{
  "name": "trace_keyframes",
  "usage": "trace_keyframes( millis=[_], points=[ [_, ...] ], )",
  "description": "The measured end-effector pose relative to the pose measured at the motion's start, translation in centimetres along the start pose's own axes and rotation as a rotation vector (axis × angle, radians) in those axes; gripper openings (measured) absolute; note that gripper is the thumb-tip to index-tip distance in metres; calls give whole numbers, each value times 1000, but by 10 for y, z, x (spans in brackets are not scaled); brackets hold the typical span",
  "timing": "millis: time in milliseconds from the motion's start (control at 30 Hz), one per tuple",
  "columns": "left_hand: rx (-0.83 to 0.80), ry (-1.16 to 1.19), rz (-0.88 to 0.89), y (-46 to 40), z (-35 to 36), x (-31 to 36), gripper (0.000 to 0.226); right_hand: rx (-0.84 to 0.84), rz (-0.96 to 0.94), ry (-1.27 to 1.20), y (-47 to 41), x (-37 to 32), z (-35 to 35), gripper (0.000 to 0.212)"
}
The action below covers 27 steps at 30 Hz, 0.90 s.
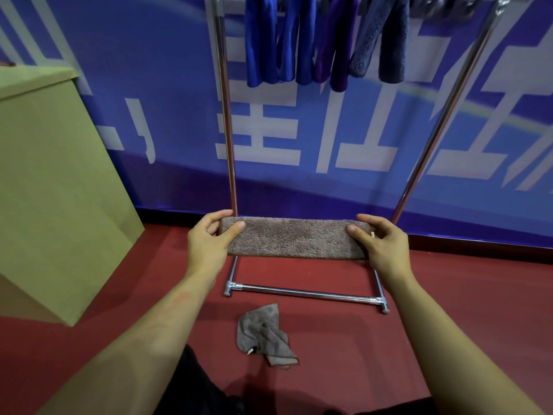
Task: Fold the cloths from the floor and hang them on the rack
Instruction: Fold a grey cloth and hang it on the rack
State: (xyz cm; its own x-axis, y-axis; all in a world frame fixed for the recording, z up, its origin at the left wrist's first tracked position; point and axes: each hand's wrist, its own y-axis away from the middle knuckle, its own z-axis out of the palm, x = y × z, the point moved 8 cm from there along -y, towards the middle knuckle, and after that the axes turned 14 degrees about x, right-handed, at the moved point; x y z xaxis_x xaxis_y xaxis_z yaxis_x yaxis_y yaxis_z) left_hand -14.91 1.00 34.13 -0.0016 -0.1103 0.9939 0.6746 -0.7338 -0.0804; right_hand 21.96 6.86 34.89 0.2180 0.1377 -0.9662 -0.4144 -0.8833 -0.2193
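Red carpet floor point(344, 348) fills the lower half of the frame, and behind it a blue banner point(149, 85) with big white characters runs across the back wall. At centre frame, a folded brown cloth point(294, 238) is held out flat as a long narrow strip, stretched between both hands. Left hand point(209, 239) pinches the strip's left end, thumb on top and fingers curled behind the edge. Right hand point(380, 244) grips the right end the same way, thumb laid on the top face; a small white tag shows by its fingers. Both forearms reach in from the bottom corners.

Behind and below the strip stands the chrome rack point(227, 130), its two uprights rising to the top of the frame and its base bar lying on the carpet just under the held cloth. Up top, several folded cloths already hang over the rail: blue cloths point(260, 46), a purple cloth point(338, 49) and a grey-blue cloth point(386, 40).

Low centre, a crumpled brown cloth point(264, 336) lies loose on the floor, near the base bar. Upper left, a pale green box point(51, 181) sits against the wall.
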Motion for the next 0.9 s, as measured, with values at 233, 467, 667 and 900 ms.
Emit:
trace_keyframes(
  millis=[233,467,667,900],
  points=[
    [66,20,41,-1,0,1,53,75,59,-34,-2,11,-1,49],
    [85,92,-127,-5,-2,-14,64,-90,110,76,-2,26,6,38],
    [-45,86,-118,5,9,-7,33,-205,-22,308,-1,31,10,29],
    [-332,-180,125,29,39,4,31,-453,-70,226,37,14,43,31]
  ],
)
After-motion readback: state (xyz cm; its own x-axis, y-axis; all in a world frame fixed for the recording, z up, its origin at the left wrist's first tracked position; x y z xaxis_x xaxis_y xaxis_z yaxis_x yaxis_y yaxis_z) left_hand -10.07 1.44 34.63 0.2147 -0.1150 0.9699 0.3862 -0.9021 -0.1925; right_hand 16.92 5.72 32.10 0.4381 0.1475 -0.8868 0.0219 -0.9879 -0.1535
